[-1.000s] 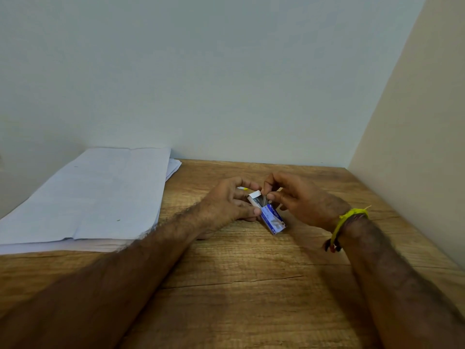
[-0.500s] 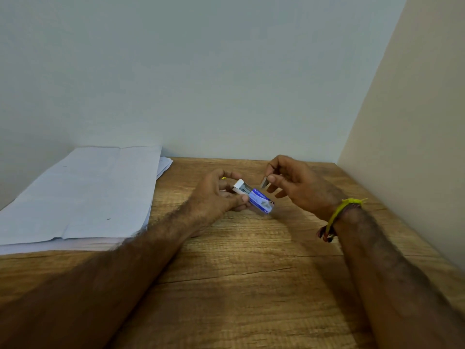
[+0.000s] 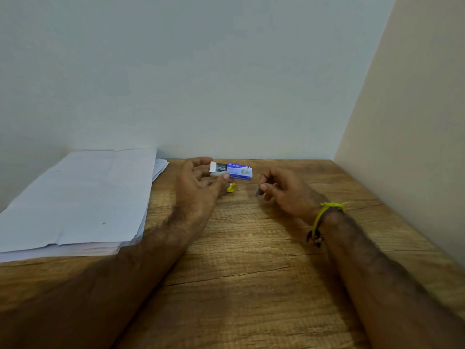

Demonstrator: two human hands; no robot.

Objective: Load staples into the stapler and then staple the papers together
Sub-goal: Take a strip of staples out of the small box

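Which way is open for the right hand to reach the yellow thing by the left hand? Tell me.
Probably from the right: bare table lies between the right hand and the yellow object, though its fingers already pinch a staple strip.

A brown wooden table (image 3: pixel 251 285) filled the bottom of the view. Its top had wavy wood lines and one long thin crack (image 3: pixel 226 275) that ran across it. Behind the table stood a plain pale wall (image 3: pixel 201 71), a bit blue-grey. On the right side was another wall (image 3: pixel 415 122), and this one was cream. The two walls met in a corner at the far right end of the table. A yellow band (image 3: pixel 324 210) with a small dark and red knot went round one wrist.
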